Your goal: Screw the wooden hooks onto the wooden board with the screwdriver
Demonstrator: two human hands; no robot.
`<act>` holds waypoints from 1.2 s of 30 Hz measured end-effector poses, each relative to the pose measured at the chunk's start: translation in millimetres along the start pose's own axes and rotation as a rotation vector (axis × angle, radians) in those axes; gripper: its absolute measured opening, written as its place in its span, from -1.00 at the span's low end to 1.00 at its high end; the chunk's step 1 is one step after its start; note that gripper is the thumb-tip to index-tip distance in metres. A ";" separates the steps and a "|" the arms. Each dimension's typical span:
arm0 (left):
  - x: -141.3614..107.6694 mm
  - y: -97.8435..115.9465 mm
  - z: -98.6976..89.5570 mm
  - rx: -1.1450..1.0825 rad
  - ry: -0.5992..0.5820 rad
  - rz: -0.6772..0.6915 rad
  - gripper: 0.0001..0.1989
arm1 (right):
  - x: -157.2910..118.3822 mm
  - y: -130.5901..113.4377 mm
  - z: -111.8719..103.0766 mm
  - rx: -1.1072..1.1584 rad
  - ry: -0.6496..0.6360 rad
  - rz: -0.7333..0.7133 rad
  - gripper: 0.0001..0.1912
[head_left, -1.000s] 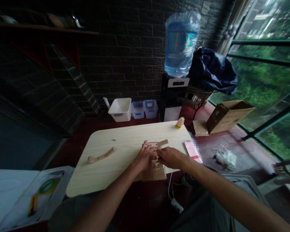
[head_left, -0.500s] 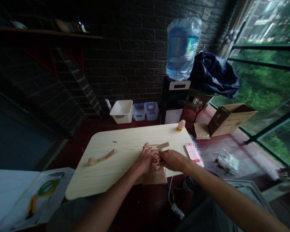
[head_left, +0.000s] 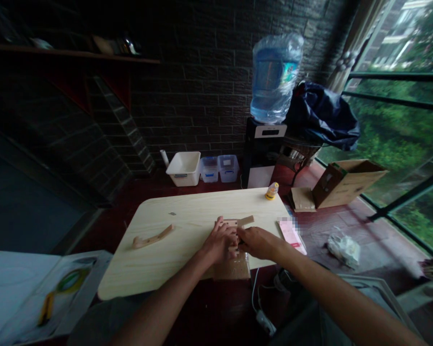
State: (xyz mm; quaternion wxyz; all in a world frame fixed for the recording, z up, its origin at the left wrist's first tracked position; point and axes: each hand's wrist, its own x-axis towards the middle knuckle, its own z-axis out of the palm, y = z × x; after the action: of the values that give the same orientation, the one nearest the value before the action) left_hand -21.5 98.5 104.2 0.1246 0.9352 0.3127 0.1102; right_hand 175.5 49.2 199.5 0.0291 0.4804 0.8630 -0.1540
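My left hand (head_left: 221, 241) lies over a wooden piece with dark holes (head_left: 231, 223), its fingers wrapped on it. My right hand (head_left: 253, 241) is closed against the same piece from the right, around something dark and too small to make out. A flat wooden arm (head_left: 246, 220) sticks out behind the hands to the right. Beneath the hands, a brown cardboard sheet (head_left: 234, 269) hangs over the table's front edge. A curved wooden piece (head_left: 153, 239) rests on the left part of the table (head_left: 155, 269).
A yellow-based bottle (head_left: 272, 191) stands at the table's back right corner, a pink booklet (head_left: 291, 235) at its right edge. Small metal bits (head_left: 172, 213) lie at the back left. A white open box (head_left: 68, 307) with tape and a yellow cutter is at lower left.
The whole view has shifted slightly, with the background lower in the picture. Both hands remain at the wooden piece with hardly any visible movement.
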 end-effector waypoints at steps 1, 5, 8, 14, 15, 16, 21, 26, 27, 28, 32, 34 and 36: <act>-0.2 -0.4 0.2 -0.002 0.001 0.001 -0.72 | 0.0 0.1 0.4 0.001 -0.002 0.007 -0.70; -0.4 -1.1 0.9 -0.016 0.006 -0.005 -0.72 | -2.8 0.7 0.0 0.008 -0.011 0.007 -0.69; 0.1 -0.5 1.0 -0.013 0.004 -0.012 -0.74 | -5.9 0.5 -3.1 0.006 -0.001 -0.009 -0.66; 1.7 3.2 -3.2 0.021 -0.026 -0.017 -0.69 | -6.9 -3.5 -4.6 -0.065 -0.013 0.001 -0.71; 1.7 3.7 -4.0 0.021 -0.028 -0.020 -0.70 | -6.7 -4.4 -3.2 -0.073 -0.004 0.002 -0.71; 1.7 4.0 -4.5 0.021 -0.028 -0.021 -0.71 | -6.5 -5.1 -1.6 -0.077 0.005 0.003 -0.71; 1.8 2.7 -3.5 0.017 -0.021 0.002 -0.76 | -6.8 -5.6 6.0 -0.069 0.030 0.040 -0.71; 2.3 2.2 -2.5 0.021 -0.021 -0.004 -0.75 | -9.1 -3.3 11.4 -0.044 0.047 0.094 -0.69; 2.3 2.5 -2.7 0.022 -0.025 -0.004 -0.76 | -9.7 -3.1 12.0 -0.037 0.050 0.100 -0.70; 2.2 2.7 -2.9 0.026 -0.030 -0.005 -0.77 | -10.3 -3.2 12.3 -0.026 0.052 0.101 -0.71; 1.5 3.3 -3.1 0.046 -0.041 0.008 -0.69 | -11.7 -5.0 10.8 0.026 0.058 0.084 -0.73; 1.2 3.6 -2.9 0.055 -0.039 0.015 -0.66 | -11.1 -6.0 10.1 0.025 0.049 0.102 -0.74; 1.2 4.3 -3.0 0.061 -0.041 0.008 -0.66 | -9.5 -6.2 10.8 0.016 0.044 0.116 -0.74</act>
State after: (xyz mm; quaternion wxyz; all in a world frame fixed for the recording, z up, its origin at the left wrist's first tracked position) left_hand -19.0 96.4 108.5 0.1019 0.9419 0.3095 0.0819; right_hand 174.3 35.2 192.6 0.0151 0.5330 0.8329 -0.1485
